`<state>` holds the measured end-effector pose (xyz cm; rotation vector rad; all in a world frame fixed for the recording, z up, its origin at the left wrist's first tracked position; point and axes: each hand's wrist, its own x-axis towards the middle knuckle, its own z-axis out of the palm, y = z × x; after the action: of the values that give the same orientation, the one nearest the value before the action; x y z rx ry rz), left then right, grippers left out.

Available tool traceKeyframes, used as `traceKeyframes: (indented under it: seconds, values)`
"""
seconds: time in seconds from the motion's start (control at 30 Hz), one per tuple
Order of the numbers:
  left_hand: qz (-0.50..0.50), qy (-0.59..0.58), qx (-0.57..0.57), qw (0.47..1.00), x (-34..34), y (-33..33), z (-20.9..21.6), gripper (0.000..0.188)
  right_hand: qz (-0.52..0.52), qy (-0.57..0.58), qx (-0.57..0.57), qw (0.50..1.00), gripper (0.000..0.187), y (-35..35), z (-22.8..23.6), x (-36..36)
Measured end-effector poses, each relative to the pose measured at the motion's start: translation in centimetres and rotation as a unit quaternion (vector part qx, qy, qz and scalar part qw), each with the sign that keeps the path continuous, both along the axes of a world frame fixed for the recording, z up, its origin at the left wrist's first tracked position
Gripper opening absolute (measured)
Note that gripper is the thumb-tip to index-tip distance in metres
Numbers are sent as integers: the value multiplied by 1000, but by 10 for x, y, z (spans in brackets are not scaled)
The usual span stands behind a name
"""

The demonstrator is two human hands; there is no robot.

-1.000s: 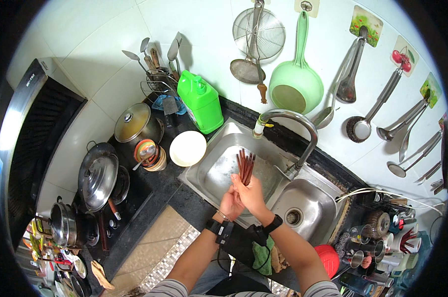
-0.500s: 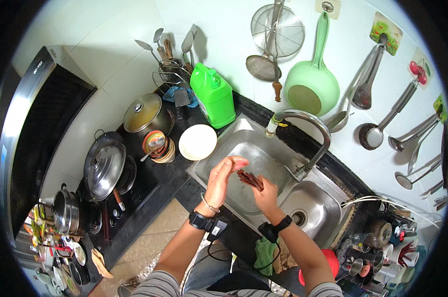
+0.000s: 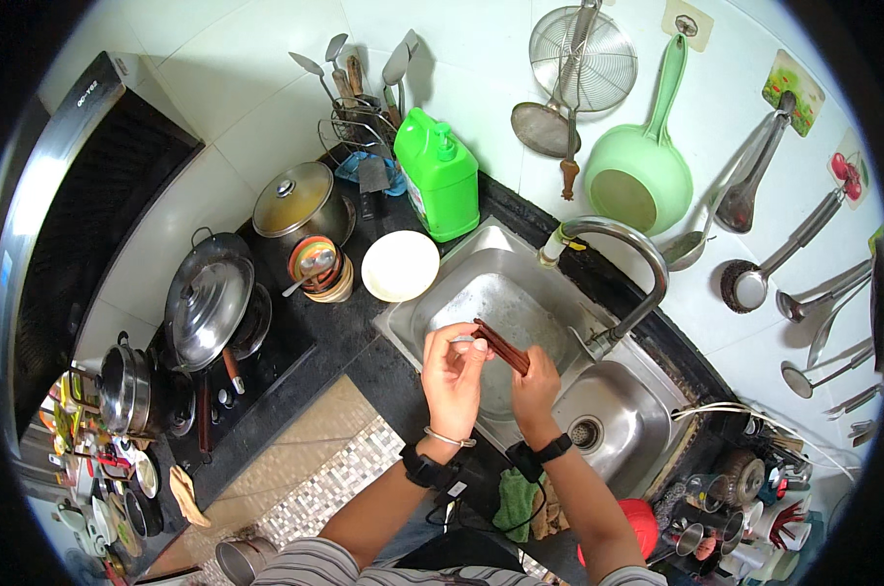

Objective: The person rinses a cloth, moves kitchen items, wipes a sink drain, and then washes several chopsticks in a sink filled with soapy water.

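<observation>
Over the large sink basin (image 3: 430, 317), my right hand (image 3: 535, 391) is wrapped around a bundle of reddish-brown chopsticks (image 3: 503, 350). The bundle slants up and left out of that fist. At its upper end, my left hand (image 3: 452, 383) has its fingers bent and its thumb pressed in against the tips. Part of the left grip is hidden by the fingers themselves. A curved metal faucet (image 3: 647, 262) arches at the right of the basin, with no stream of water visible.
A white bowl (image 3: 400, 266) stands at the sink's left edge, beside a green pump jug (image 3: 440, 176). Stacked bowls (image 3: 322, 273), a lidded pot (image 3: 300, 200) and a covered wok (image 3: 207, 313) sit further left. Cups crowd the lower right, near a red round item (image 3: 637, 527).
My left hand has gone from an upright, stretched-out palm to bent fingers at the chopstick tips. The bundle now lies more neatly together. The whole view has shifted slightly.
</observation>
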<state>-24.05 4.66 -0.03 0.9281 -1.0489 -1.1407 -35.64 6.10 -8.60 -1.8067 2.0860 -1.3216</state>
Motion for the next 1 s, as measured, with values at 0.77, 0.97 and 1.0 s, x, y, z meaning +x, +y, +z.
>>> traceKeyframes:
  seconds: [0.77, 0.97, 1.0]
  values:
    - [-42, -189, 11, 981, 42, -34, -5, 3, 203, -34, 166, 964, 47, 34, -13, -6]
    - [-13, 76, 29, 997, 70, -67, 14, 14, 238, -85, 280, 926, 43, 36, -24, -27]
    - [-17, 86, 28, 996, 80, -73, 13, 16, 230, -66, 288, 927, 42, 36, -27, -32]
